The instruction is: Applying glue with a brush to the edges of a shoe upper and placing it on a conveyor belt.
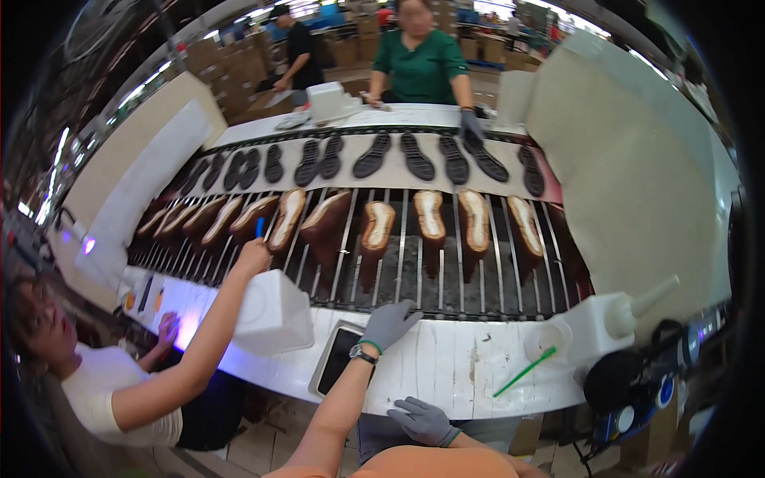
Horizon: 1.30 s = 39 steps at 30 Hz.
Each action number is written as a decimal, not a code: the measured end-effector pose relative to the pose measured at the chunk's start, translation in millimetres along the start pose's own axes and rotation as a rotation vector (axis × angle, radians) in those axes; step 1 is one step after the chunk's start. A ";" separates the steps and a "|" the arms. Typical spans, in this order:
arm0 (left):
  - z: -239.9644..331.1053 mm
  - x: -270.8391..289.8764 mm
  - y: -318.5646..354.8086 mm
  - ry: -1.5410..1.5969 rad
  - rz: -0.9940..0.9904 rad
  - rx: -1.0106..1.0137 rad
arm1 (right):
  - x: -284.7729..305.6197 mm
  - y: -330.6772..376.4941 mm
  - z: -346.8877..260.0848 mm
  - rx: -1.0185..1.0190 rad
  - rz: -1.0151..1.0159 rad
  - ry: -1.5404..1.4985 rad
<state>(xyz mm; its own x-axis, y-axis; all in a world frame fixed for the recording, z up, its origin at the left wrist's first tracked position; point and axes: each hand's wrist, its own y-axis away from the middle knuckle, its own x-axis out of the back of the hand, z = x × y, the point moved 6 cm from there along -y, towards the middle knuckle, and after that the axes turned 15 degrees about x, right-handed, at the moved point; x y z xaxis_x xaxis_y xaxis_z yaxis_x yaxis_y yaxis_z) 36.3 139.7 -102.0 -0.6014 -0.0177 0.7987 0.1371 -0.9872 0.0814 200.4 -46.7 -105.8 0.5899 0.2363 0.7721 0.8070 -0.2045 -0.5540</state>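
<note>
My left hand, in a grey glove, lies with fingers stretched out on the white ledge, its fingertips at the edge of the rod conveyor. My right hand, also gloved, rests low at the ledge's front edge with fingers apart. Both hold nothing. Just beside my left wrist is a dark-screened tablet or phone. Ahead, several brown boots hang upside down between the metal rods, their pale bottoms up. Behind them, black shoe soles lie in a row on a light belt.
A white plastic container stands left; a spouted white bottle, a cup and a green brush are right. At left a co-worker's hand holds a blue-handled tool near a boot. Opposite, another's gloved hand reaches the soles.
</note>
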 end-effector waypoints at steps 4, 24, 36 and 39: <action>7.5 7.1 9.1 0.032 -0.017 0.026 | 3.3 -4.7 -4.2 0.001 0.000 -0.017; 4.0 13.4 5.5 0.006 -0.004 0.030 | 4.1 -9.1 -2.6 -0.014 -0.023 -0.004; 3.1 9.9 7.0 -0.018 0.008 0.028 | 2.1 -7.5 -2.5 -0.018 -0.030 -0.007; 4.1 10.4 5.4 0.016 0.031 0.004 | 2.2 -8.8 1.4 -0.012 -0.004 -0.002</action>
<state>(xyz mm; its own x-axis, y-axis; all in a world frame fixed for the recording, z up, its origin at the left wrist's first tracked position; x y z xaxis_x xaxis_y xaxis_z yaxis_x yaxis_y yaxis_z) 34.0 134.8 -90.8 -0.6090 -0.0509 0.7915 0.1594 -0.9854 0.0593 194.6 -43.1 -99.7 0.5867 0.2393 0.7736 0.8090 -0.2146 -0.5472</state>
